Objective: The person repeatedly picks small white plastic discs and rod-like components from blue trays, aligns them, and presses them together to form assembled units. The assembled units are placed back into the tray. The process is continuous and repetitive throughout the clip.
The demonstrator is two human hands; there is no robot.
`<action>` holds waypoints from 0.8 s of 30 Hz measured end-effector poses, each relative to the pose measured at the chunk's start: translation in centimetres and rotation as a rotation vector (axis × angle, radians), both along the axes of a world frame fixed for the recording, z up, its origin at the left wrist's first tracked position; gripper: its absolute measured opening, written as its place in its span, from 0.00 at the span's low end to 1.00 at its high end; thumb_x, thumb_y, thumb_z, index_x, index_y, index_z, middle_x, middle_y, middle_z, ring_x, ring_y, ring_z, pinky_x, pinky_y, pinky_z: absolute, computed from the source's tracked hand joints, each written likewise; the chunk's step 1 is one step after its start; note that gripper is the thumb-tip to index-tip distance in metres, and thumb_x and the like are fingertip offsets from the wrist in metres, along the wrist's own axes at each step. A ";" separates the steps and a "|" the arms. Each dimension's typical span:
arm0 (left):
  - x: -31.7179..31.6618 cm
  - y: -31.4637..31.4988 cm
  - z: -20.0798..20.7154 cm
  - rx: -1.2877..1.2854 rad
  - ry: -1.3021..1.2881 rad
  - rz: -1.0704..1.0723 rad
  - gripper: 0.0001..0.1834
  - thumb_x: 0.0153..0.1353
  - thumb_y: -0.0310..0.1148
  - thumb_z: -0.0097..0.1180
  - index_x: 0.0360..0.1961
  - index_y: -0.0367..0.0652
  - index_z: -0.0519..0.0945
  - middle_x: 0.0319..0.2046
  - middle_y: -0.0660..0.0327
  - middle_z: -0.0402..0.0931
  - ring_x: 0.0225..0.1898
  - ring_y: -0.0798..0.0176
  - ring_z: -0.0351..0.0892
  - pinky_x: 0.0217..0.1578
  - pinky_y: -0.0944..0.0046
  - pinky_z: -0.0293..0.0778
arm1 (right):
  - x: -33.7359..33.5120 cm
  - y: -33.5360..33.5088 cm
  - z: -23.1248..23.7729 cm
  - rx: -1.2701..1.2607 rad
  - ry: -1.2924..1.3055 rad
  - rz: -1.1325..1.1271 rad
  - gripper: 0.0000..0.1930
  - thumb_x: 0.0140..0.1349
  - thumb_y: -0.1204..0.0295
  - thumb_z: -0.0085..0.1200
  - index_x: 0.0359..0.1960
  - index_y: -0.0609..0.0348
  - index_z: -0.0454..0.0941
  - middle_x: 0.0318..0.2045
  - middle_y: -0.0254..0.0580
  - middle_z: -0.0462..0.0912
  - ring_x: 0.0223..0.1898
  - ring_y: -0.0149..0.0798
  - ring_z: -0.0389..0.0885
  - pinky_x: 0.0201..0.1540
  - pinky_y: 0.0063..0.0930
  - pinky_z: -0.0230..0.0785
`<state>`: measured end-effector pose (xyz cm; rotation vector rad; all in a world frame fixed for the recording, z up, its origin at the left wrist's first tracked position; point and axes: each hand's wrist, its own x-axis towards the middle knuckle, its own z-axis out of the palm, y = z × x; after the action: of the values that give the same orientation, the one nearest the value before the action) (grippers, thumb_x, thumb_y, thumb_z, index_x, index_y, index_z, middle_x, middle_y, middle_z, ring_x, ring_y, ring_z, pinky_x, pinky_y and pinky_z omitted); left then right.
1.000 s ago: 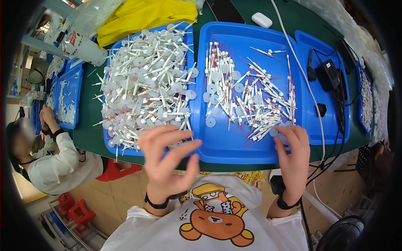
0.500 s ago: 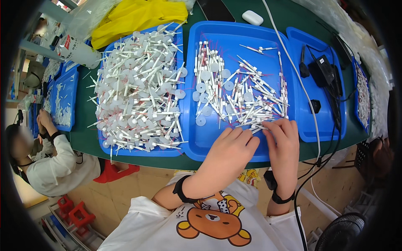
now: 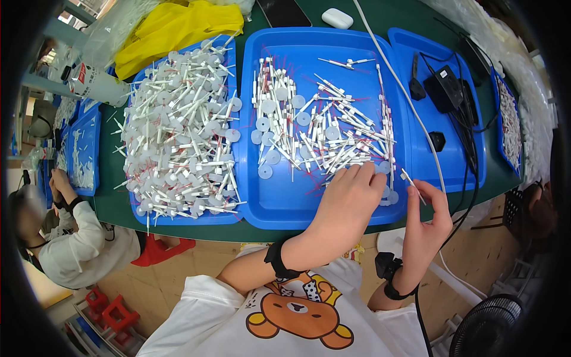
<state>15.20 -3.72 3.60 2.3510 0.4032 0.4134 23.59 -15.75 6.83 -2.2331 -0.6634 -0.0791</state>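
Observation:
My right hand (image 3: 427,217) is raised at the near right edge of the middle blue tray (image 3: 253,199), pinching a thin white stick (image 3: 414,187) between thumb and fingers. Beside it, my left hand (image 3: 348,199) reaches over the tray's near side with its fingers curled down. Its fingertips are partly hidden, so I cannot make out what they grip. Beyond both hands lies a spread of white sticks (image 3: 351,143) with fine red wires. Translucent round discs (image 3: 331,132) rest among the sticks, and a few more lie close to my left fingers.
A heaped tray of sticks with discs (image 3: 178,137) stands at left, near a yellow bag (image 3: 172,33). The right tray (image 3: 443,169) holds a black adapter (image 3: 443,86). A white cable (image 3: 410,98) crosses the trays. Another person (image 3: 77,238) sits at far left.
My right hand has moved right, away from my left hand, with a white stick now showing in its pinch. My left hand has shifted slightly right. The whole view has shifted a little.

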 end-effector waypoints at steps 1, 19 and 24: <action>0.0 0.0 -0.1 -0.023 -0.006 0.015 0.13 0.56 0.24 0.63 0.43 0.37 0.78 0.38 0.54 0.73 0.41 0.50 0.75 0.42 0.53 0.72 | 0.0 -0.1 0.0 0.019 0.007 0.000 0.06 0.58 0.82 0.61 0.38 0.65 0.82 0.32 0.44 0.82 0.37 0.40 0.80 0.42 0.32 0.70; -6.8 4.0 3.0 -0.949 -0.288 0.053 0.16 0.54 0.19 0.67 0.44 0.38 0.79 0.43 0.61 0.74 0.42 0.67 0.80 0.45 0.68 0.78 | -1.6 -0.6 2.3 0.138 -0.048 0.481 0.13 0.47 0.87 0.62 0.35 0.60 0.80 0.32 0.40 0.79 0.36 0.45 0.74 0.40 0.35 0.66; -7.5 4.6 2.8 -0.899 -0.294 0.027 0.16 0.52 0.18 0.68 0.43 0.39 0.81 0.42 0.61 0.75 0.39 0.69 0.77 0.43 0.68 0.75 | -1.7 -0.4 3.2 0.084 -0.128 0.568 0.15 0.47 0.86 0.63 0.36 0.59 0.80 0.33 0.38 0.79 0.35 0.45 0.74 0.40 0.35 0.66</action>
<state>7.65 0.88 6.38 1.3919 0.3738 0.4584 21.91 -16.13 10.08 -1.8954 -1.3122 0.0360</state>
